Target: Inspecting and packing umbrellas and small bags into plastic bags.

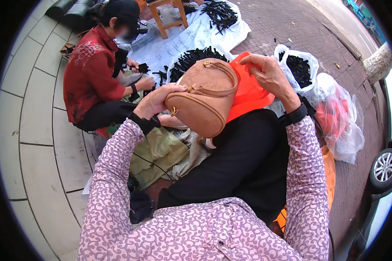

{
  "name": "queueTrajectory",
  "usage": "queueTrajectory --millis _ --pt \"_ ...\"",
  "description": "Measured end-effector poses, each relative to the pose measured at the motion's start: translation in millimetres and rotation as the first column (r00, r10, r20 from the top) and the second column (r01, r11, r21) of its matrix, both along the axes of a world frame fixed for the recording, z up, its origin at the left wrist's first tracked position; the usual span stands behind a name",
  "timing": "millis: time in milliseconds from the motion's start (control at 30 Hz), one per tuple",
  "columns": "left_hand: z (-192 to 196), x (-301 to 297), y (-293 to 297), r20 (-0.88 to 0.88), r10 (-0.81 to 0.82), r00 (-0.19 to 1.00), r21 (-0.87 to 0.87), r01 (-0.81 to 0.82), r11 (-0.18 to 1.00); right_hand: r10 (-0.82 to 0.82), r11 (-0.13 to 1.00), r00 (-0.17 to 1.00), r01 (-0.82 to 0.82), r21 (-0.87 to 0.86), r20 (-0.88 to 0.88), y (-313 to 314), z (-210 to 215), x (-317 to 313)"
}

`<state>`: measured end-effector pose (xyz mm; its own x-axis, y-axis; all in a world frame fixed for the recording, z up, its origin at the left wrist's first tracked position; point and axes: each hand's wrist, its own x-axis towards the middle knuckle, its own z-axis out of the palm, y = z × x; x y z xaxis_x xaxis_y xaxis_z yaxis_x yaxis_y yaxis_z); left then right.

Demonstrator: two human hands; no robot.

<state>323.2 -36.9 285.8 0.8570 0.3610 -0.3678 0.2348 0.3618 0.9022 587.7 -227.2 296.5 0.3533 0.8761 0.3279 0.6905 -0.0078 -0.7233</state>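
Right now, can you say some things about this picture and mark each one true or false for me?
1. The left hand holds the brown bag. True.
2. The right hand is down on the person's knee. False: it is raised by the orange-red material.
3. A wooden stool shows near the top of the picture. True.
4. The other person wears a white top. False: it is red.
5. The car wheel is on the left. False: it is on the right.
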Motion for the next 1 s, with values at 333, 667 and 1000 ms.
queueTrajectory --millis 333,667,1000 --pt "-19 -11 20 -0.170 0.108 0.980 -0.247 -0.149 0.958 -0.099 0.990 0.987 0.085 0.110 0.128 15 -16 2" --pt "-38 -13 22 -0.054 0.202 0.978 -0.033 -0.204 0.978 -0.247 0.968 0.956 0.249 0.011 0.158 -3 -29 32" --pt "-32 -159 10 -0.293 0.193 0.937 0.074 -0.179 0.981 0.026 0.994 0.978 -0.002 -0.113 0.205 -32 -29 66"
